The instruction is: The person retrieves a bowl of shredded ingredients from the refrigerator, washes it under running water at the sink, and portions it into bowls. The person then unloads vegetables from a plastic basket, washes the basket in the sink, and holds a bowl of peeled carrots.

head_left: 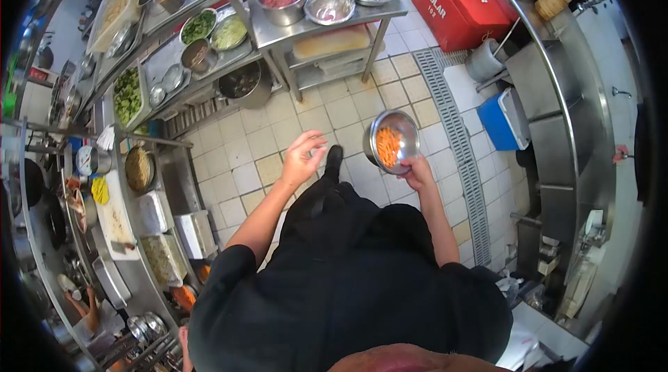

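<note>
My right hand [419,173] grips the near rim of a stainless steel bowl [409,128], tilted a little over the tiled floor. Orange pieces that look like cut carrot [387,147] lie inside it, gathered to the left side. Some of my right fingers are hidden by the bowl. My left hand [304,158] is raised to the left of the bowl, apart from it, with loosely bent fingers and nothing in them.
Ahead stands a steel table [327,21] with several metal bowls. A red cooler [456,7] is beyond the floor drain [456,142]; a blue cooler [502,120] sits right of it. Shelves with greens [128,97] and a large pot [245,83] line the left. Another person's arm [90,313] shows lower left.
</note>
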Available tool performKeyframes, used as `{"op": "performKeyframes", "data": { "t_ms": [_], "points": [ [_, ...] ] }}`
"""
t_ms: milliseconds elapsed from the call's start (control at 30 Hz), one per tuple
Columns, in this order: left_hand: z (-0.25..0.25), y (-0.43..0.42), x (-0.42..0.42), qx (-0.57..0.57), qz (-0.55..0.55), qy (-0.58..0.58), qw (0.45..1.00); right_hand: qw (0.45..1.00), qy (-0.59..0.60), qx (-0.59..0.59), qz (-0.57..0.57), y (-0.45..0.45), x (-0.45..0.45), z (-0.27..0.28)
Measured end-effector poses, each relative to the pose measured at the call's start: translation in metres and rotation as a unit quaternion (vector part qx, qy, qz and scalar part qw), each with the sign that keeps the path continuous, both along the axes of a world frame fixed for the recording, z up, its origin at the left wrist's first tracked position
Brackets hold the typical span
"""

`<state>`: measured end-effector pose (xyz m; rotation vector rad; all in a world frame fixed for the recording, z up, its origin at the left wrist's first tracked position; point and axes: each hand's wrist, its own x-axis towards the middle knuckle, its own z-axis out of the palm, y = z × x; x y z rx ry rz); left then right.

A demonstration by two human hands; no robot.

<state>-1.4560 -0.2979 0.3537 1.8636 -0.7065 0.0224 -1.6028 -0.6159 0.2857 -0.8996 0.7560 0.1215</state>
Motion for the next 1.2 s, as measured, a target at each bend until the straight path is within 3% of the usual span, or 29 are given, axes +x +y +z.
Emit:
{"op": "performKeyframes", "data": {
  "t_ms": [100,167,300,333,467,533,567,633,667,733,767,833,900,967,1067,1200],
  "points": [
    [-0.051,-0.011,0.06,0.003,0.064,0.135,0.989,0.993,0.091,-0.006,-0.075,-0.071,-0.012,-0.048],
    [-0.075,-0.023,0.093,0.026,0.086,0.183,0.979,0.978,0.156,-0.044,-0.132,-0.111,-0.028,-0.051],
    [-0.081,-0.089,0.169,0.013,0.131,0.262,0.956,0.913,0.29,-0.056,-0.281,-0.19,-0.068,-0.047],
    [-0.096,-0.106,0.19,-0.019,0.113,0.26,0.959,0.9,0.296,-0.047,-0.317,-0.21,-0.081,-0.057],
    [-0.068,-0.173,0.256,-0.005,0.09,0.293,0.952,0.872,0.189,0.042,-0.449,-0.303,-0.168,-0.141],
    [-0.074,-0.197,0.283,0.001,0.062,0.334,0.941,0.835,0.208,0.05,-0.506,-0.326,-0.148,-0.137],
    [-0.072,-0.204,0.293,0.075,0.044,0.331,0.939,0.818,0.216,0.053,-0.53,-0.347,-0.132,-0.137],
    [-0.065,-0.215,0.306,0.218,0.007,0.329,0.919,0.833,0.231,0.062,-0.498,-0.401,-0.106,-0.172],
    [-0.071,-0.216,0.305,0.281,-0.011,0.272,0.92,0.838,0.24,0.065,-0.485,-0.43,-0.095,-0.183],
    [-0.076,-0.217,0.304,0.423,-0.051,0.217,0.878,0.857,0.21,0.059,-0.467,-0.473,-0.033,-0.185],
    [-0.073,-0.22,0.305,0.426,-0.033,0.274,0.862,0.865,0.192,0.053,-0.461,-0.497,0.007,-0.181],
    [-0.058,-0.243,0.306,0.423,-0.01,0.385,0.82,0.936,0.125,0.021,-0.329,-0.553,0.09,-0.168],
    [-0.029,-0.269,0.319,0.416,0.013,0.483,0.771,0.939,0.142,0.021,-0.312,-0.593,0.211,-0.127],
    [0.015,-0.315,0.337,0.348,0.021,0.497,0.794,0.96,0.16,-0.043,-0.226,-0.634,0.317,-0.098],
    [0.065,-0.377,0.364,0.203,0.05,0.522,0.827,0.989,0.094,-0.058,-0.095,-0.662,0.464,-0.04],
    [0.096,-0.443,0.418,0.165,0.047,0.456,0.873,0.997,0.034,-0.066,-0.032,-0.672,0.609,0.006]
  ]
}}
